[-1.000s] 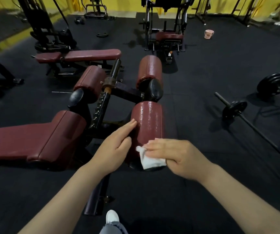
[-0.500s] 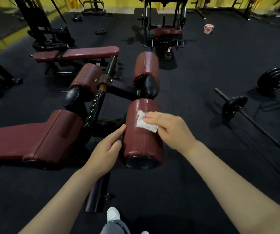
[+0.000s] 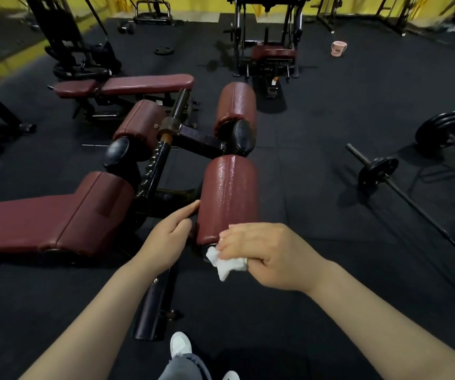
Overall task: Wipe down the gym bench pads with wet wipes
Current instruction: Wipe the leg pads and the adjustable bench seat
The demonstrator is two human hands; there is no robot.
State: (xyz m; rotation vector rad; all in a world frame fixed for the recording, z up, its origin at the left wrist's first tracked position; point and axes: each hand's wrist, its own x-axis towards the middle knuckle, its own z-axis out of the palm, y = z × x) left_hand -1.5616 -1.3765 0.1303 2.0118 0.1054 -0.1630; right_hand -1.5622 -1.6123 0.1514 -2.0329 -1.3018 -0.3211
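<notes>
Since half a second ago my right hand [image 3: 268,257] has dragged the wet wipe [image 3: 226,263] from the top of the nearest roller pad [image 3: 229,196] down to its near end, fingers bunched round it. My left hand [image 3: 166,237] lies flat-fingered against the pad's left side, steadying it. The wipe looks limp and light, best held wadded, and the vinyl shines wet, so I judge it slippery and likely to turn on its bar.

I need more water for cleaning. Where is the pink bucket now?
In the head view, the pink bucket stands far back on the right, on the black floor, right of the weight machine.
</notes>
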